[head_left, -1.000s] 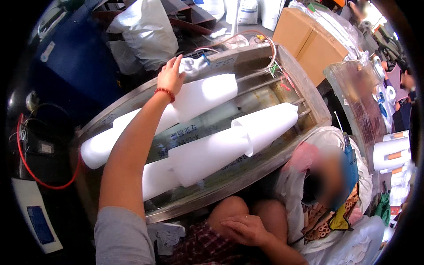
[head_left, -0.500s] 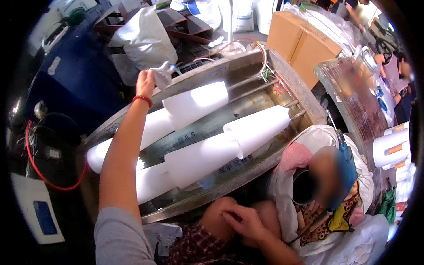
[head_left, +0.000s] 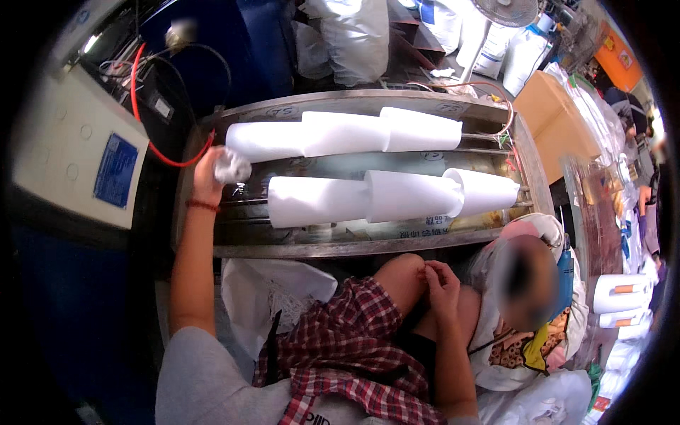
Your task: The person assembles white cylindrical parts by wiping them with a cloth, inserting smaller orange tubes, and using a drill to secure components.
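Note:
A crumpled greyish-white cloth [head_left: 232,167] is gripped in my left hand [head_left: 205,178], near the left end of a long trough. A red beaded band circles that wrist. Two rows of overlapping white tapered sleeves lie along metal rods in the trough [head_left: 340,248]. The far row [head_left: 343,134] starts just beside the cloth; the near row [head_left: 411,196] lies to its right. My right hand [head_left: 443,287] rests by my bare knee with its fingertips drawn together. Whatever they may pinch is too small to make out.
To the right, a white sack [head_left: 489,354] holds several small brown tubes and a blue-handled tool [head_left: 565,276]. A cardboard box [head_left: 556,117] stands beyond the trough. At left are a pale panel [head_left: 71,142] and a red hose [head_left: 136,106]. A fan [head_left: 506,10] stands at the back.
My left hand has drawn back with the cloth from the trough's far edge to its left end. The view has swung left. My right hand's fingertips have come together by the knee.

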Tool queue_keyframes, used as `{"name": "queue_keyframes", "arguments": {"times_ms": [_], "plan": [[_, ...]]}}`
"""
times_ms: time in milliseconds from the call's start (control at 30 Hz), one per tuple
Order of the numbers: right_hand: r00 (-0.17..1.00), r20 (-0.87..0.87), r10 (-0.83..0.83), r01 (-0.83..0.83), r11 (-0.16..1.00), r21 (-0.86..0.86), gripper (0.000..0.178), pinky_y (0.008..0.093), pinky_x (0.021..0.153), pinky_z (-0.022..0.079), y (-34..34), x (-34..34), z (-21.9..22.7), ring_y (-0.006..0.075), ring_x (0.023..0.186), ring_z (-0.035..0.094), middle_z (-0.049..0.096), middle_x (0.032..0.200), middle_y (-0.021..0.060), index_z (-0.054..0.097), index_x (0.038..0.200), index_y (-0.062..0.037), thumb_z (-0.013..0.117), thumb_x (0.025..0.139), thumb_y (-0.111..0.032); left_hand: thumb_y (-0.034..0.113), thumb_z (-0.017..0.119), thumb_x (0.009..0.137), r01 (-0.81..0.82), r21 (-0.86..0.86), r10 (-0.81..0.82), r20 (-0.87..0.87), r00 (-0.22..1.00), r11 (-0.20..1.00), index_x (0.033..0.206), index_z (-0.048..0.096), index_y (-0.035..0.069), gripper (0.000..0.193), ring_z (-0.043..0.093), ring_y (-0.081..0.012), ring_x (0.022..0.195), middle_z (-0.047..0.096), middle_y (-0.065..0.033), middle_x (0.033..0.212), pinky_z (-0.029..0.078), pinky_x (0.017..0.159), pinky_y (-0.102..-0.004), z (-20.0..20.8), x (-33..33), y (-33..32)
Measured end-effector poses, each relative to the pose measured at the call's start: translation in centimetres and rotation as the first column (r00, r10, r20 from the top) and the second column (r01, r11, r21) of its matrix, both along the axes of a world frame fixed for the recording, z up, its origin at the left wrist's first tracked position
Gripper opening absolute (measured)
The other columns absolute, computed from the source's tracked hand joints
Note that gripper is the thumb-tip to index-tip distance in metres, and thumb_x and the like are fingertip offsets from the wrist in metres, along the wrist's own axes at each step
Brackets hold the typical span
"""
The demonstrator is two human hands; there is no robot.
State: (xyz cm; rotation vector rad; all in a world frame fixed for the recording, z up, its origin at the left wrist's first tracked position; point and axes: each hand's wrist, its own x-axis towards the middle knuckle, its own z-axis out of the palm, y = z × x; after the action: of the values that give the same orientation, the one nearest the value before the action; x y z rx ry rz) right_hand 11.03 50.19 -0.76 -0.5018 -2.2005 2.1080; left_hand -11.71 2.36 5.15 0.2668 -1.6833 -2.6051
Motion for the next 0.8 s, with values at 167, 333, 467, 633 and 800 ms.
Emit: {"name": "queue_keyframes", "arguments": {"times_ms": [167, 333, 467, 633, 800], "plan": [[0.998, -0.055, -0.009, 0.012, 0.999, 0.043, 0.015, 0.0215, 0.07, 0.047, -0.5, -0.1, -0.7, 0.0091, 0.075, 0.058, 0.063, 0.084, 0.003, 0.06, 0.101, 0.0021, 0.055, 0.089, -0.007, 0.018, 0.063, 0.084, -0.022, -0.584, 0.055, 0.038, 0.998, 0.811, 0.094, 0.061, 0.004, 0.018, 0.058, -0.0122, 0.082, 0.063, -0.0021, 0.09, 0.046, 0.074, -0.0275, -3.3, 7.4, -3.1], [0.994, -0.069, -0.087, 0.092, 0.994, 0.063, 0.015, 0.0213, 0.069, 0.047, -0.8, 0.0, -2.0, 0.0088, 0.075, 0.057, 0.062, 0.087, 0.003, 0.06, 0.101, 0.0014, 0.054, 0.09, -0.008, 0.022, 0.065, 0.083, 0.244, -0.557, -0.159, 0.197, 0.967, 0.794, 0.095, 0.066, 0.004, 0.022, 0.056, -0.0108, 0.079, 0.063, -0.0014, 0.086, 0.045, 0.073, -0.0262, -6.0, 9.0, 1.0], [0.978, -0.13, -0.163, 0.173, 0.982, 0.07, 0.013, 0.0238, 0.072, 0.046, -2.3, 1.1, -1.9, 0.0101, 0.081, 0.057, 0.062, 0.091, 0.0043, 0.06, 0.098, 0.0012, 0.054, 0.089, -0.007, 0.018, 0.064, 0.083, 0.215, -0.498, -0.206, 0.073, 0.976, 0.84, 0.097, 0.065, 0.003, 0.021, 0.055, -0.0124, 0.087, 0.063, -0.0037, 0.092, 0.043, 0.081, -0.0281, -8.7, 8.7, 3.5], [0.978, -0.205, 0.025, 0.068, 0.897, 0.437, 0.015, 0.0273, 0.074, 0.047, -4.3, 0.2, -0.2, 0.0181, 0.082, 0.059, 0.062, 0.091, 0.0082, 0.061, 0.096, -0.0015, 0.056, 0.082, 0.0, 0.015, 0.067, 0.079, 0.115, -0.612, -0.098, 0.062, 0.993, 0.782, 0.091, 0.063, 0.003, 0.017, 0.055, -0.0141, 0.08, 0.062, -0.0048, 0.089, 0.044, 0.075, -0.0264, -11.1, 8.4, 5.8], [0.913, -0.2, 0.355, -0.141, 0.736, 0.662, 0.024, 0.0344, 0.08, 0.046, -9.5, -6.6, 1.3, 0.0277, 0.095, 0.056, 0.058, 0.107, 0.0112, 0.059, 0.102, -0.0051, 0.06, 0.078, -0.008, 0.006, 0.069, 0.077, -0.138, -0.617, -0.018, -0.24, 0.971, 0.775, 0.093, 0.047, 0.001, 0.028, 0.055, -0.0134, 0.072, 0.057, -0.0044, 0.079, 0.046, 0.064, -0.0283, -12.9, 8.5, 7.7]]}}
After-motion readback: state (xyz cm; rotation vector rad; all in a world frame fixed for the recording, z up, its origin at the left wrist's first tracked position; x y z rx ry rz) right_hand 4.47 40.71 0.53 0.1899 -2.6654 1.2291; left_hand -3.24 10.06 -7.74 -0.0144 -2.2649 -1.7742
